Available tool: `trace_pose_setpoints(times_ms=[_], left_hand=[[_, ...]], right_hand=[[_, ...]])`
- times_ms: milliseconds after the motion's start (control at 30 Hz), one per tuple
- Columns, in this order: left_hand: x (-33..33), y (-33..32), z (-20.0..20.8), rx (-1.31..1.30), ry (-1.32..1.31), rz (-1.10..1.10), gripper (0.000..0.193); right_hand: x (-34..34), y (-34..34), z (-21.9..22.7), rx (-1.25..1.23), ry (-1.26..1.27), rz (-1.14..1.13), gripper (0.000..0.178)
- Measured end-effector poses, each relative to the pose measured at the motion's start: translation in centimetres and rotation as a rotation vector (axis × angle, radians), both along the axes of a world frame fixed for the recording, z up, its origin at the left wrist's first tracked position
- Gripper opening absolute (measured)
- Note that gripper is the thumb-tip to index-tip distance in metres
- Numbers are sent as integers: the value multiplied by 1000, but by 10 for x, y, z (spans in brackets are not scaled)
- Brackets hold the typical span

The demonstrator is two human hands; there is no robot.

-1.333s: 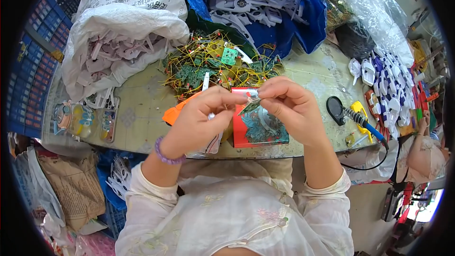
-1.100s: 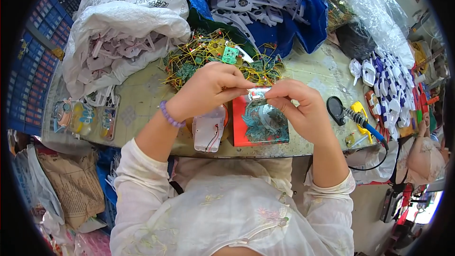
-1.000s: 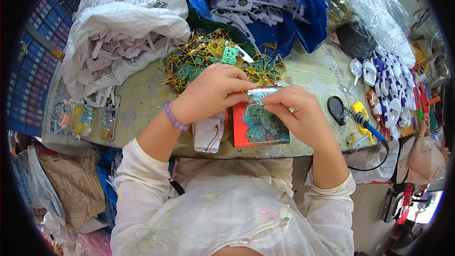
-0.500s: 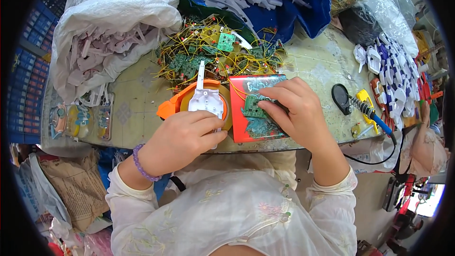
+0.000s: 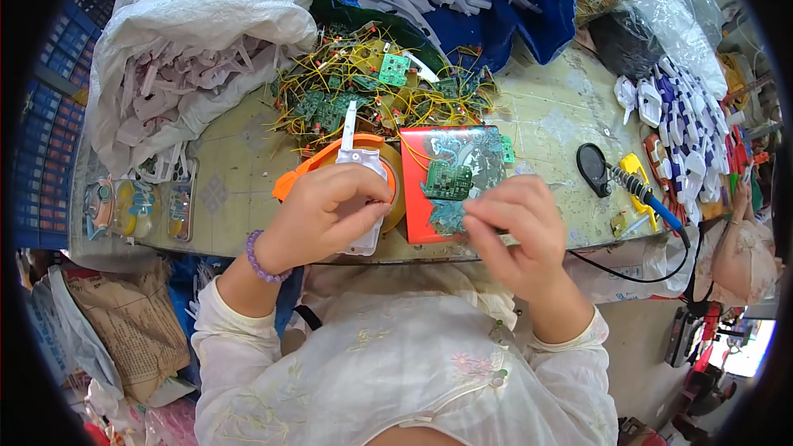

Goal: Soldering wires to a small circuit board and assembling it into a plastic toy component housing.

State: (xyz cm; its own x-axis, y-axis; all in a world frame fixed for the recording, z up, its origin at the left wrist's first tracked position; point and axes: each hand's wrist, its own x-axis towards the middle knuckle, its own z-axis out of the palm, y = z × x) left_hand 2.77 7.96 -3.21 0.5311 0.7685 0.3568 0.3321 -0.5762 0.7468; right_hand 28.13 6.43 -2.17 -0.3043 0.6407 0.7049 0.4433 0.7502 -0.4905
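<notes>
The person wears a loose, pale cream blouse (image 5: 396, 372) with faint embroidered flowers and leaves; its long sleeves are pushed up and bunch in soft folds at both forearms; a bracelet of round purple beads (image 5: 258, 258) circles the left wrist; the right wrist is bare of jewellery; both hands are ungloved.

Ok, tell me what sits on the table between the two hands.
In the head view, a small green circuit board lies on a red tin between the left hand and the right hand; an orange tape roll sits beside it.
</notes>
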Motion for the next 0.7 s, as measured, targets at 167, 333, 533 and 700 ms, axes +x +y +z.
trace_pose_setpoints(times_ms=[167, 333, 533, 700], left_hand=[[15, -5, 2, -180, -170, 109, 13], [21, -6, 1, -178, -206, 108, 13], [21, -9, -3, -275, -283, 118, 13], [23, -12, -5, -450, -354, 208, 12]], right_hand=[[-19, -5, -5, 5, 0, 11, 22], [-35, 0, -4, 4, -14, -75, 19], [-37, 3, -9, -9, -30, -73, 18], [-34, 1, -12, -27, -47, -90, 18]])
